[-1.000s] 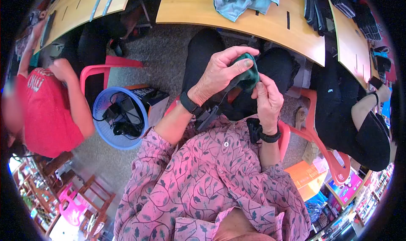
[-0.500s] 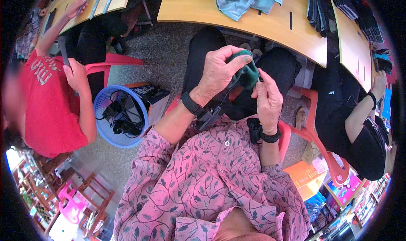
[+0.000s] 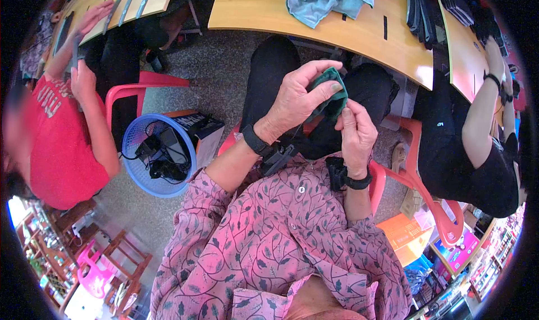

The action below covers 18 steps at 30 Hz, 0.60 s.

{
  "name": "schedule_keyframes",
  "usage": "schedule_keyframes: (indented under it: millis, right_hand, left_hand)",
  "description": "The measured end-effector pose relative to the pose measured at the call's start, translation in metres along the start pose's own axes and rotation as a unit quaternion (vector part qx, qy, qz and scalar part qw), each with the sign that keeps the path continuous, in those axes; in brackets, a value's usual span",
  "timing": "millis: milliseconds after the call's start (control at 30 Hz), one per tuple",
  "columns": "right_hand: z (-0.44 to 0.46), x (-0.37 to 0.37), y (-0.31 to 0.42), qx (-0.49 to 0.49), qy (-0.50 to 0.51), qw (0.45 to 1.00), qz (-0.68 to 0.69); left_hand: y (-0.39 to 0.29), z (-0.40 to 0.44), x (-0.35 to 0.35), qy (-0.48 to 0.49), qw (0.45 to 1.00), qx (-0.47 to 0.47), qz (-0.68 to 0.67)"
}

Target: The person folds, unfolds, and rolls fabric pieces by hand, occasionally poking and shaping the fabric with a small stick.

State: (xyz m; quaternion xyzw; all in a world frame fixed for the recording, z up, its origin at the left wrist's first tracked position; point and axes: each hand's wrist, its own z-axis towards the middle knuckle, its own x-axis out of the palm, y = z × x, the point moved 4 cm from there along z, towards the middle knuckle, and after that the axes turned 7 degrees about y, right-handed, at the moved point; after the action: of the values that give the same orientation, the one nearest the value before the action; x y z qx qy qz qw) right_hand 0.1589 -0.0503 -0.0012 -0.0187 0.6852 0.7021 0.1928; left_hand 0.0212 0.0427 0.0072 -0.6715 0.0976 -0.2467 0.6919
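My left hand (image 3: pixel 300 98) is closed on a small folded piece of dark green cloth (image 3: pixel 337 98), its thumb pressed flat on top. The cloth looks velvety and hangs above my lap, between the two hands. Close to the cloth's lower right edge, my right hand (image 3: pixel 357 133) has thumb and forefinger pinched together. What lies between those fingertips is too small to make out. Both wrists wear black straps.
Ahead stands a wooden table (image 3: pixel 252 8) with crumpled light blue cloth (image 3: pixel 331 3) and dark folded fabric (image 3: pixel 420 17). A blue basket (image 3: pixel 132 151) of black cables is at left. Co-workers sit on both sides, one in a red shirt (image 3: pixel 67 146), one in black (image 3: pixel 483 179).
The green cloth has turned and now shows a flatter, pointed top edge. My left forefinger has lifted and straightened. The co-worker at left opened a hand; the one at right reached further over the table.
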Motion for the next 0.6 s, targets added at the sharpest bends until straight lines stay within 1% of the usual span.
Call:
schedule_keyframes:
  millis: [67, 100, 167, 300, 367, 500, 567, 600]
  right_hand:
    - [0.001, 0.001, 0.002, 0.007, 0.011, 1.000, 0.007]
    - [0.001, 0.000, 0.002, 0.006, 0.011, 1.000, 0.007]
    - [0.002, 0.001, 0.003, 0.002, 0.027, 1.000, 0.000]
    - [0.003, 0.003, 0.006, -0.006, 0.035, 0.999, -0.002]
    - [0.003, 0.003, 0.009, -0.004, 0.037, 0.999, -0.025]
    - [0.003, 0.002, 0.011, -0.007, 0.031, 0.999, -0.034]
    - [0.002, 0.001, 0.006, -0.045, 0.033, 0.998, -0.042]
    - [0.002, 0.001, 0.006, -0.045, 0.033, 0.998, -0.041]
  left_hand:
    - [-0.001, 0.000, -0.001, 0.022, 0.998, -0.009, -0.053]
    - [-0.001, 0.000, -0.003, 0.022, 0.998, -0.008, -0.054]
    - [0.005, 0.000, -0.005, 0.037, 0.995, -0.042, -0.079]
    - [0.004, 0.000, -0.009, 0.031, 0.997, -0.038, -0.064]
    - [0.006, 0.000, -0.009, 0.029, 0.993, -0.058, -0.096]
    - [0.009, 0.001, -0.009, 0.033, 0.996, -0.045, -0.074]
    - [0.013, 0.001, -0.009, 0.049, 0.993, -0.059, -0.095]
    - [0.013, 0.001, -0.010, 0.049, 0.993, -0.059, -0.095]
